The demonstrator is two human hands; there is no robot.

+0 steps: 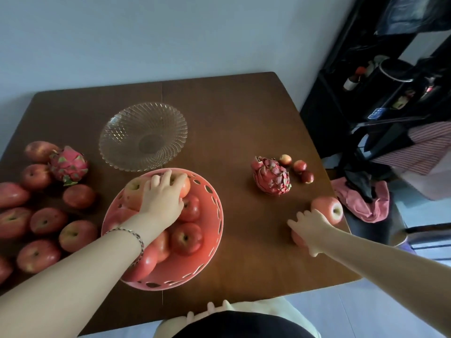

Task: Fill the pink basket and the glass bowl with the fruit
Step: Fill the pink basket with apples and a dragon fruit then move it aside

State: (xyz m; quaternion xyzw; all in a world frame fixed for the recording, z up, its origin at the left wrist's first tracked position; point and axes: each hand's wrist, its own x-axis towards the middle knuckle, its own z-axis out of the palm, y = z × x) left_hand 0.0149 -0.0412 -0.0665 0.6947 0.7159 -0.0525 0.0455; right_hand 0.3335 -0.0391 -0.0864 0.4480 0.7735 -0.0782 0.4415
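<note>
The pink basket (214, 206) sits at the table's near middle and holds several red apples. My left hand (163, 196) reaches into it, fingers curled over an apple (133, 191) at the basket's far side. Behind the basket stands the glass bowl (127, 128), with nothing in it. My right hand (311, 228) lies over an apple (298, 239) near the table's right edge, with another apple (328, 209) just beyond it. One dragon fruit (272, 176) lies to the right of the basket, another dragon fruit (68, 167) on the left.
Several loose apples (44, 223) cover the table's left side. Three small red fruits (299, 167) lie beside the right dragon fruit. A pink cloth (363, 203) hangs off a seat past the right edge, with a dark shelf (366, 93) behind.
</note>
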